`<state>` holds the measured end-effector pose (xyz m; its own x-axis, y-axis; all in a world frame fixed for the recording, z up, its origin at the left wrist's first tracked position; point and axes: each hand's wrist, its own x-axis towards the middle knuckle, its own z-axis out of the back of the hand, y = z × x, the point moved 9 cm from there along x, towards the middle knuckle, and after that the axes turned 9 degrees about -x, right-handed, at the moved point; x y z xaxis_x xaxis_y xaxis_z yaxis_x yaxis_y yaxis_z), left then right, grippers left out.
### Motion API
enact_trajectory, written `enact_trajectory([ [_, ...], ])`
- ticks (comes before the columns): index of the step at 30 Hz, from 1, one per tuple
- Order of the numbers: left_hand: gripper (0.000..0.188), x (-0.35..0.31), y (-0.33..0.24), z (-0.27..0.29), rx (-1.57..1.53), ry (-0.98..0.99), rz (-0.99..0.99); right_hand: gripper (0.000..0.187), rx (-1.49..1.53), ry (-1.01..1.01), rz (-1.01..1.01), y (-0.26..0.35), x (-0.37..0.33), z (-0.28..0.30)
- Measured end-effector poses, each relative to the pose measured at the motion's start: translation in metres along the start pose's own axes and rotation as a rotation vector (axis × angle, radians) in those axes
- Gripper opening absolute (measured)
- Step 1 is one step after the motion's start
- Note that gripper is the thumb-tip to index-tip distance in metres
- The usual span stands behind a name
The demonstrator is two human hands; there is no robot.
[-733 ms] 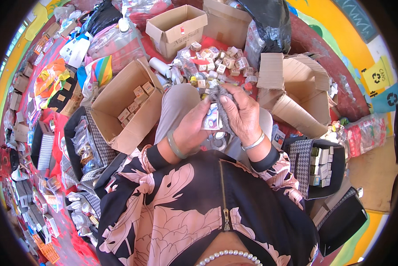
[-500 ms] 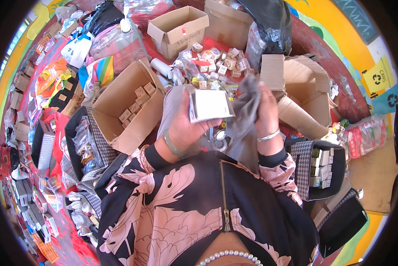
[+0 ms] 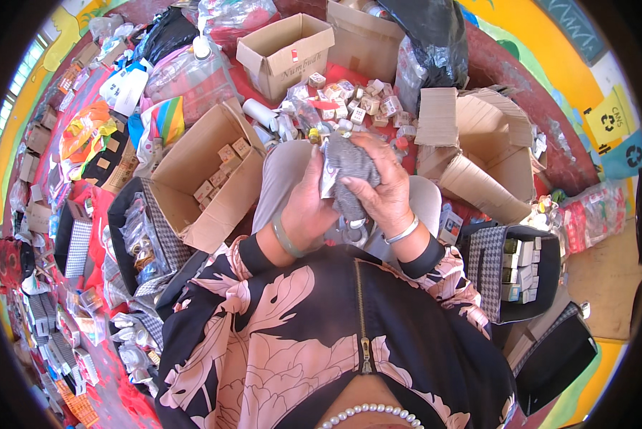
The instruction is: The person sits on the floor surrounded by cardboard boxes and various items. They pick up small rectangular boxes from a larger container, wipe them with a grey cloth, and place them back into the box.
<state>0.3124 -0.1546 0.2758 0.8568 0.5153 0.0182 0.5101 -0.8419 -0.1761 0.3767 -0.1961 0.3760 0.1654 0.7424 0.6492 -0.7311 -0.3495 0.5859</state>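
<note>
the scene is bright, with soft, mostly even light and faint shadows; a barred window (image 3: 10, 114) glows pale at the left rim. shade gathers inside the tall cardboard box (image 3: 192, 154), and glints streak the black plastic bag (image 3: 442, 36). the grey cloth (image 3: 353, 168) shows its texture, while the left hand (image 3: 305, 207) looks slightly soft. fisheye distortion bows the yellow wall (image 3: 528, 32), and small clutter near the dark circular border turns indistinct.
</note>
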Motion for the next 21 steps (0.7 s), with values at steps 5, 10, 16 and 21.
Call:
enact_trajectory([
  [5,0.050,-0.005,-0.006,-0.004,-0.076,0.180,0.087,0.042,0.774,-0.011,-0.356,-0.043,-0.012,-0.001],
  [10,0.048,0.001,-0.017,0.000,0.069,-0.074,-0.086,0.066,1.054,-0.209,-0.705,-0.070,-0.019,0.011],
  [16,0.042,-0.013,-0.020,-0.028,1.192,0.067,-0.560,0.054,-0.051,-0.061,-0.030,0.001,-0.003,0.004],
  [21,0.035,-0.003,-0.009,-0.016,0.611,-0.101,-0.290,0.035,0.232,-0.183,-0.276,-0.030,-0.014,0.010],
])
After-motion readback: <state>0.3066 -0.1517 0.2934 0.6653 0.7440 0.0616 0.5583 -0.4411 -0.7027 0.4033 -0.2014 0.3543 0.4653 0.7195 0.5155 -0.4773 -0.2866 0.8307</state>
